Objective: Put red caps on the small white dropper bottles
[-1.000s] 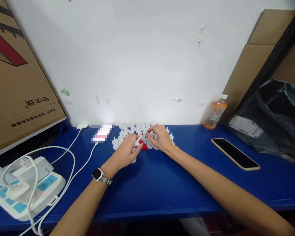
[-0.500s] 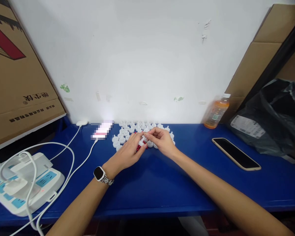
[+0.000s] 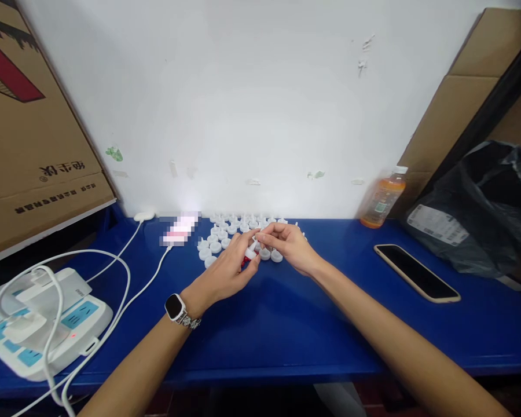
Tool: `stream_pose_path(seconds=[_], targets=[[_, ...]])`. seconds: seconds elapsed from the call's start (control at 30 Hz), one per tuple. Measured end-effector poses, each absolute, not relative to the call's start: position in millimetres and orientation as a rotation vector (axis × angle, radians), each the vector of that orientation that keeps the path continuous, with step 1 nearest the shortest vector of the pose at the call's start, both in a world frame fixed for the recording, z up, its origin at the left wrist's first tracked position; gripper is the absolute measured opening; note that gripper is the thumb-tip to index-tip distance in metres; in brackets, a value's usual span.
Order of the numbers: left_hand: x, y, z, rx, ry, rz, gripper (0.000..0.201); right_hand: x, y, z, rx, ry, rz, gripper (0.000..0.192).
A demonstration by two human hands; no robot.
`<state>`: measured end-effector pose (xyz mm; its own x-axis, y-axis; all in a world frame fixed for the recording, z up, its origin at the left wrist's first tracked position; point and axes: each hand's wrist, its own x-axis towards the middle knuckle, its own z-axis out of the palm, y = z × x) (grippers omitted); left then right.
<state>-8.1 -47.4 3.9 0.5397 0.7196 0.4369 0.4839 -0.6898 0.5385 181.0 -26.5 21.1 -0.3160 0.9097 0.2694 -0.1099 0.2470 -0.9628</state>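
My left hand [image 3: 230, 265] is closed around a small white nozzle cap [image 3: 250, 253] with a pointed tip. Something red shows just below that cap, partly behind the fingers; I cannot tell whether it is attached. My right hand [image 3: 289, 246] is beside it, thumb and forefinger pinched together at the nozzle's tip. Whatever is between those fingertips is too small to make out. Behind and around both hands stand several similar white nozzle caps [image 3: 216, 247] on the blue table [image 3: 269, 324], some of them hidden by the hands.
On the left lie a power strip [image 3: 76, 318] with looping white cables and a lit, blurred-out phone [image 3: 182, 229]. To the right are a dark phone [image 3: 417, 272], an orange drink bottle [image 3: 382, 200] and a black plastic bag [image 3: 481, 214]. A white wall [image 3: 260, 116] rises behind.
My right hand has shifted slightly right. The left hand's grip has turned a little, so the white cap's pointed tip shows more clearly and less red is visible beneath it.
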Motion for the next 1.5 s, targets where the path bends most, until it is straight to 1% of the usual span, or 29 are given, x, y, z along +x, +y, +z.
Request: stream_pose_path(seconds=[0.13,0.3,0.5,0.6,0.67,0.77,0.87,0.93,1.0,1.07,1.17,1.2,1.27,1.3,1.37,1.43,1.5], targets=[[-8,-50,8,2.431,0.996,0.917,0.051,180,-26,17,-0.776,-1.503,1.287,0.033],[-8,-49,4,2.469,0.984,0.897,0.051,176,-27,13,-0.760,-1.570,1.166,0.035],[-5,-50,-4,2.439,0.989,0.888,0.060,170,-30,6,-0.725,-1.567,1.087,0.034],[-3,-47,-5,2.430,0.949,0.928,0.059,174,-32,9,-0.747,-1.603,1.080,0.034],[-4,-43,-5,2.403,0.962,0.948,0.064,182,-31,14,-0.802,-1.689,1.050,0.031],[-10,-34,-4,2.335,1.030,0.990,0.075,198,-29,19,-0.946,-1.924,0.938,0.020],[-18,-28,-4,2.296,1.092,1.020,0.063,211,-26,21,-1.055,-2.184,0.830,0.008],[-20,-27,-4,2.295,1.127,1.019,0.056,215,-25,21,-1.137,-2.310,0.731,0.009],[-19,-27,-4,2.310,1.145,1.014,0.051,216,-24,20,-1.223,-2.353,0.585,0.008],[-17,-28,-5,2.337,1.145,1.017,0.047,213,-23,18,-1.280,-2.318,0.432,0.003],[-14,-28,-6,2.395,1.129,1.024,0.042,205,-17,13,-1.327,-2.243,0.228,0.018],[-14,-28,-6,2.419,1.128,1.026,0.041,203,-15,11,-1.335,-2.239,0.174,0.020],[-15,-26,-7,2.464,1.135,1.023,0.039,198,-11,8,-1.341,-2.269,0.106,0.014],[-15,-26,-7,2.484,1.141,1.019,0.038,197,-9,7,-1.338,-2.288,0.093,0.009],[-16,-25,-7,2.518,1.154,1.005,0.037,194,-9,6,-1.314,-2.288,0.122,0.010],[-15,-26,-6,2.540,1.164,1.000,0.037,192,-12,7,-1.254,-2.207,0.231,0.012],[-13,-27,-6,2.548,1.165,0.993,0.039,189,-16,8,-1.164,-2.083,0.406,0.013]])
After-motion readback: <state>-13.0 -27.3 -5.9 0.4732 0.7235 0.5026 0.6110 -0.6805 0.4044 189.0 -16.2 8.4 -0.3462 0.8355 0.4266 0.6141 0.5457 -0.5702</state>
